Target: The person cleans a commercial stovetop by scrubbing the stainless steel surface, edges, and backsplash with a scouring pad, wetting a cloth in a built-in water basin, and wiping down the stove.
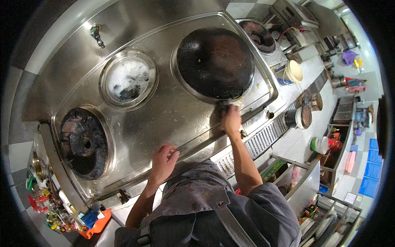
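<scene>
A large blackened wok (216,63) sits over the right-hand burner opening of a stainless steel range (160,120). At its near rim is my right hand (232,119), blurred, fingers pointing towards the wok. Something dark shows by the fingertips, but the blur hides whether I grip it. My left hand (165,162) hovers by the front edge of the range, its fingers loosely curled and apart, with nothing visible in them. Between the burners, a round metal basin (126,77) contains foamy water and a dark submerged item. A charred burner (85,143) lies at the left.
A small tap (97,35) projects from the steel backsplash. Below the front edge run control knobs (269,113) and a floor drain grating (262,140). Bottles and an orange container (98,224) crowd the lower left. A pale bucket (293,71) and lidded tubs (301,117) stand to the right.
</scene>
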Action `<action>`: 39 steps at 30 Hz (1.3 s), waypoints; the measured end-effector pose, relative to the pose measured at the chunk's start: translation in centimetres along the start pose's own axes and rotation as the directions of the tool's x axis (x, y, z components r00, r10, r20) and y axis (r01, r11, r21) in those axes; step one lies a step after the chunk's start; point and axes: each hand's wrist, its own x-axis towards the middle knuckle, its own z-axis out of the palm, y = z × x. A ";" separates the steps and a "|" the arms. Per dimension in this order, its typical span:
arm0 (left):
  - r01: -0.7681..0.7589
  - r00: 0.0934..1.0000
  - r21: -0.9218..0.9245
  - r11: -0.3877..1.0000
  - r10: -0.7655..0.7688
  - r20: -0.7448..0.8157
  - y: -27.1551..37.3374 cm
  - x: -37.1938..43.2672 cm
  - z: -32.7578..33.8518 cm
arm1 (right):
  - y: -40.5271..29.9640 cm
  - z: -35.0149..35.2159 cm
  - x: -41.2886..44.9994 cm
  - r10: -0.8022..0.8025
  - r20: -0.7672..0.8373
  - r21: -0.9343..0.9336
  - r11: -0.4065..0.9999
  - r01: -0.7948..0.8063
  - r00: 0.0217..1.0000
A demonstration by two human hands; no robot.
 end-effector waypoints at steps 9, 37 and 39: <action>-0.298 0.955 0.133 0.945 0.297 0.026 3.3 1.1 2.9 | 0.5 3.0 2.3 0.062 0.379 -0.290 0.955 0.055 0.923; -0.185 0.979 0.132 0.974 0.171 0.109 5.1 2.9 9.7 | 13.5 -2.8 16.0 0.045 0.421 -0.414 0.898 0.148 0.906; -0.159 0.982 0.125 0.979 0.143 0.125 6.3 3.5 10.9 | 15.6 -2.5 16.8 0.030 0.346 -0.441 0.888 0.134 0.938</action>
